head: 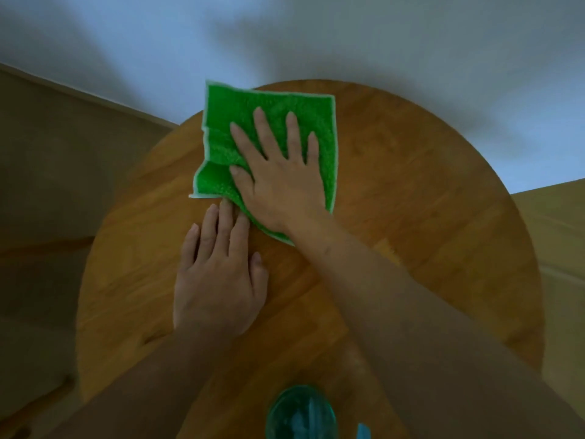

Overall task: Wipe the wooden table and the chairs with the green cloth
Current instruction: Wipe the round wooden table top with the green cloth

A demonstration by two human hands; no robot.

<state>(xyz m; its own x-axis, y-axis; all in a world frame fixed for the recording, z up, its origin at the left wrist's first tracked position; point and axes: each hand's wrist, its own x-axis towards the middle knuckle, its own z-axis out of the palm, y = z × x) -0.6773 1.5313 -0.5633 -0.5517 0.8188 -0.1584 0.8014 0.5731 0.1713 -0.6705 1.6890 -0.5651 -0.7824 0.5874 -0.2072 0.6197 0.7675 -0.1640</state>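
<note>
The square green cloth with pale edges point(272, 147) lies flat on the far part of the round wooden tabletop point(411, 201). The right hand point(278, 172) presses on it with straight, spread fingers. The left hand point(218, 274) rests flat on the bare wood just near of the cloth, fingers straight, fingertips touching its near edge. A blue-green glass vessel point(299, 413) stands at the near edge.
</note>
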